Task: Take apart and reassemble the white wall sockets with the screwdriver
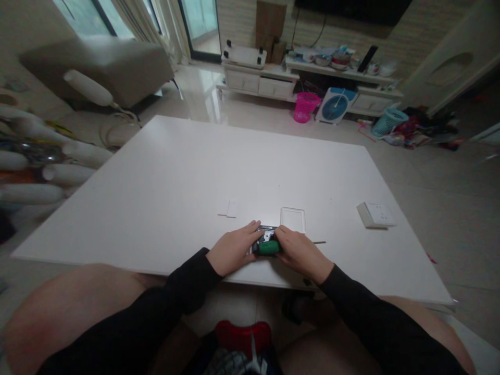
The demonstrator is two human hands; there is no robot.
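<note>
Both my hands rest near the front edge of the white table (195, 177). My left hand (233, 249) lies curled over a small dark switch module (267, 230), pressing on it. My right hand (299, 251) is closed around a green-handled screwdriver (269, 248); the handle pokes out leftward between my hands and the thin metal shaft tip (320, 242) shows to the right. A white square frame (292, 219) lies just behind my right hand. A small white flat cover piece (232, 208) lies behind my left hand.
A white wall socket (375, 215) sits on the table's right side. Beyond the table are a grey sofa (105, 65), a pink basket (305, 106), a blue fan (335, 105) and low white cabinets (265, 83). My bare knees show below the table edge.
</note>
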